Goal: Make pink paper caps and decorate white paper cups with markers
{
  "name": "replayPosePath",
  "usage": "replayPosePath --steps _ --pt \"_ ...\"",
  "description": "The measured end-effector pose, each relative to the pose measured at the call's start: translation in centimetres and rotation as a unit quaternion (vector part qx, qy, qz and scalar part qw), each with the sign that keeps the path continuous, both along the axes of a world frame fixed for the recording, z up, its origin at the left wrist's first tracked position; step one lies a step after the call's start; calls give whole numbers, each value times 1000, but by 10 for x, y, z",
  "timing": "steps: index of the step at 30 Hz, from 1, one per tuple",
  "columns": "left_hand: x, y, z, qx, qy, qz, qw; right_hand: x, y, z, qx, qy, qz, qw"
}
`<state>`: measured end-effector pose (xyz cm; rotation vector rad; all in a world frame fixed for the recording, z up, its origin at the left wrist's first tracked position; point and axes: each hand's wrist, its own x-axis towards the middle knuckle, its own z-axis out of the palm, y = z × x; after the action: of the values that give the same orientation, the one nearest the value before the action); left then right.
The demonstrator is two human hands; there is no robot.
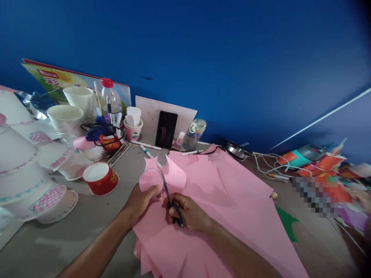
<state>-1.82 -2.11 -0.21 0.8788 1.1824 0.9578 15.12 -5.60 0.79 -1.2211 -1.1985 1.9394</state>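
My right hand (188, 212) is closed round the handles of a pair of black scissors (176, 211). Their blades point away from me, along a drawn curve on a piece of pink paper (150, 180). My left hand (142, 203) pinches the lower edge of that piece, thumb on top. To the right of the blades, a cut strip of the same pink curls upward. Under both hands lie large pink sheets (232, 216), several in a loose stack.
White paper cups (65, 116), a red paper cup (100, 179) and decorated cups stand at left. Markers (145, 145), a phone (166, 129) and a glass bottle (194, 133) are near the wall. At right are cables (263, 168) and a co-worker's hand (361, 199).
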Motion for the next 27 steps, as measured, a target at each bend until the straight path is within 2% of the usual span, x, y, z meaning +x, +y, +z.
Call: replayPosePath --steps 6,27 --pt "1 0 5 0 -9 10 1000 -1 0 0 0 17 -9 1000" --pt "-1 1 3 -6 -38 2 999 3 0 -1 5 7 5 1000"
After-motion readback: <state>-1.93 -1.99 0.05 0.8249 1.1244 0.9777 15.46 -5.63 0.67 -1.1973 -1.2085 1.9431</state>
